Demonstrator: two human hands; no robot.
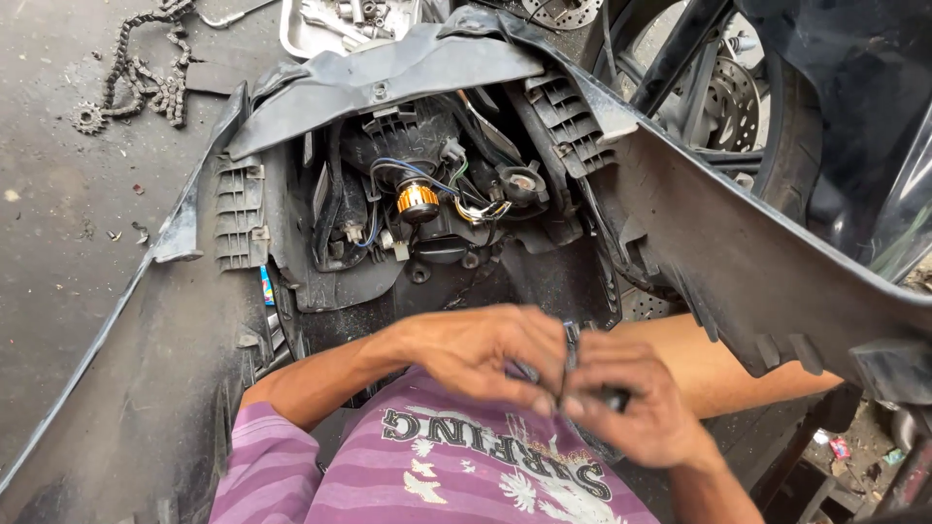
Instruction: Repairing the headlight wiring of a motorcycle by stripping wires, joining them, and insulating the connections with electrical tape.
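Closest to us, over our striped purple shirt [427,475], our two hands meet at the middle of the view. Our left hand [476,354] comes in from the left with its fingers curled, thumb and fingertips pinching a small dark part [566,364]. Our right hand [636,403] comes up from below right and pinches the same part from the other side, so the fingertips of both hands touch around it. Motion blur hides what the part is; it looks thin and stands roughly upright between the fingers.

Beyond the hands, farther from us, lies the inside of a black plastic fairing [738,252]. At its middle sits the back of the headlight [427,209], with an orange-ringed bulb [417,199] and loose thin wires [442,180]. That bulb lies straight ahead of the hands and slightly left, so our left hand is the nearer one. On the floor at upper left lies a chain [146,78] with a small sprocket [89,118].
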